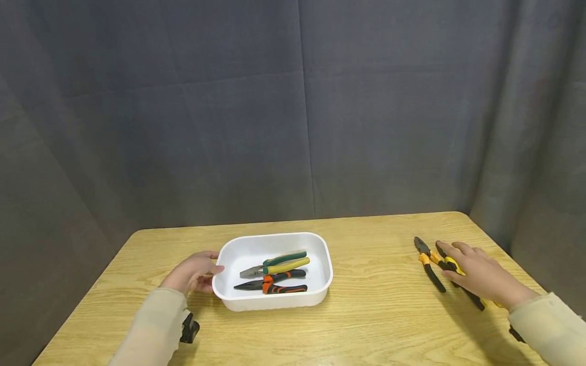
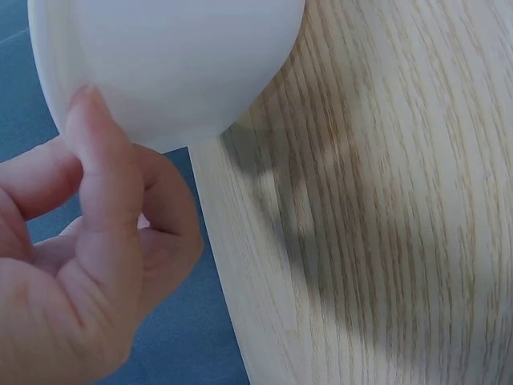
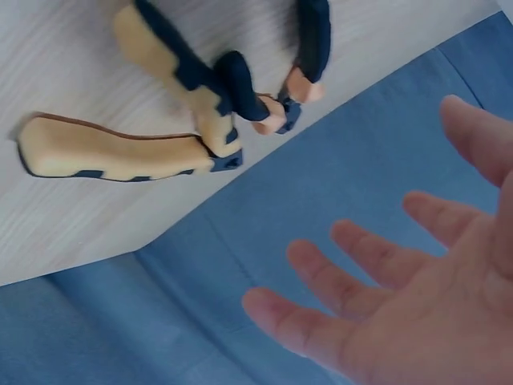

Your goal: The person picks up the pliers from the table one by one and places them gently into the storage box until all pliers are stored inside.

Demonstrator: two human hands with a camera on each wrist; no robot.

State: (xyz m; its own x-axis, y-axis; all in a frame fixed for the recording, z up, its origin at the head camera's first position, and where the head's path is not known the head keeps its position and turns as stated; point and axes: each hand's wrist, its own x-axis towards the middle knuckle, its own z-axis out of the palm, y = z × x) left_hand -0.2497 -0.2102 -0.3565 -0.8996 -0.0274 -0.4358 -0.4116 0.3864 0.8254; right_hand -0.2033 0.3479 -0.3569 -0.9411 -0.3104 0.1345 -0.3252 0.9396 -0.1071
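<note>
My left hand [image 1: 192, 272] grips the left end of a white plastic tray [image 1: 274, 302], thumb over the rim and fingers outside. The left wrist view shows the thumb [image 2: 104, 144] against the tray's wall [image 2: 192, 64]. Inside lie combination pliers with green and yellow handles [image 1: 287, 265] and long-nose pliers with black and orange handles [image 1: 285, 289]. Far to the right, my right hand [image 1: 485, 274] hovers with spread fingers, holding nothing. Beneath and beside it lie pliers with orange and black handles [image 1: 426, 259] and yellow-and-black-handled pliers [image 1: 473, 300], partly hidden by the hand.
The wooden table [image 1: 366, 325] has its far edge against a grey curtain [image 1: 238, 127]. Bare wood lies between the tray and the pliers on the right. A small black device [image 1: 189, 329] sits at the left wrist.
</note>
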